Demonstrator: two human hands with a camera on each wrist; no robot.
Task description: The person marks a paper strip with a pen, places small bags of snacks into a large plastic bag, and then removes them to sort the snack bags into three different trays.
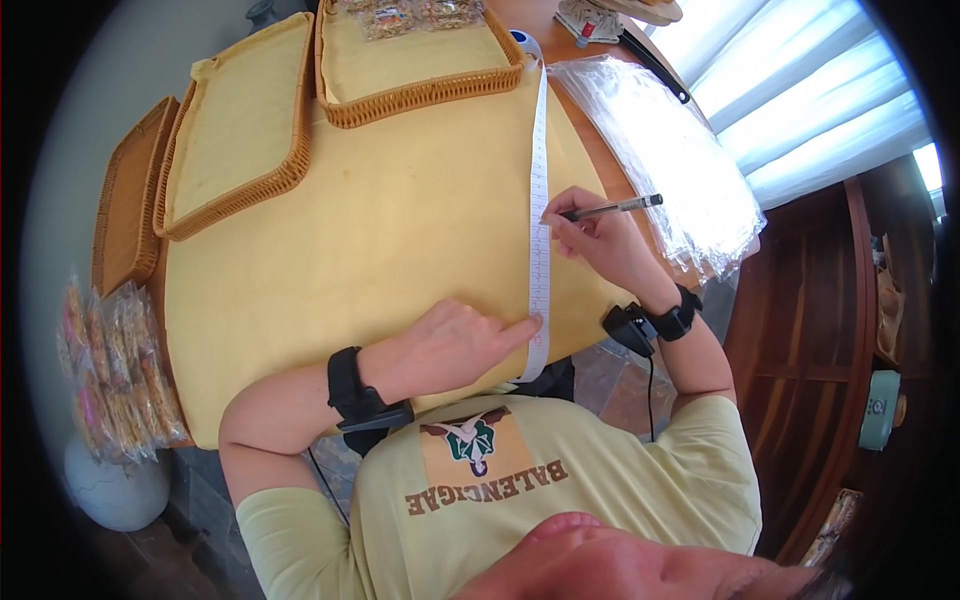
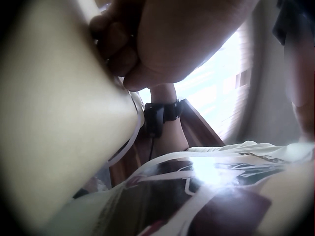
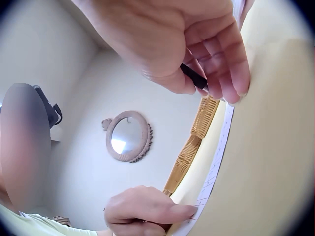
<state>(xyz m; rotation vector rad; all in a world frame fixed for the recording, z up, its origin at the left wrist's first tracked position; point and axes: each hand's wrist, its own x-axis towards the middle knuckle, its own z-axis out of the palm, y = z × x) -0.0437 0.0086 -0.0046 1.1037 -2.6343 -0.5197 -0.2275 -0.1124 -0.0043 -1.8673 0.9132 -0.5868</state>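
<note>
A white measuring tape (image 1: 538, 150) runs lengthwise over the yellow sheet (image 1: 400, 220), its lower end hanging past the near edge. My left hand (image 1: 450, 345) presses the tape near that end with an extended finger, the other fingers folded under; in the right wrist view this left hand (image 3: 142, 211) shows at the tape's edge. Higher up, my right hand (image 1: 598, 235) pinches a black pen (image 1: 630, 204), its tip down beside the tape. The right wrist view shows the pen's dark grip (image 3: 193, 74) between thumb and fingers.
Wicker trays (image 1: 295, 165) lined with yellow stand at the back and left. Packaged snacks (image 1: 125, 370) lie at the left edge. Clear plastic bags (image 1: 670, 150) cover the right side, with a black handle (image 1: 655, 65) above them. Beyond stands a wooden cabinet (image 1: 800, 330).
</note>
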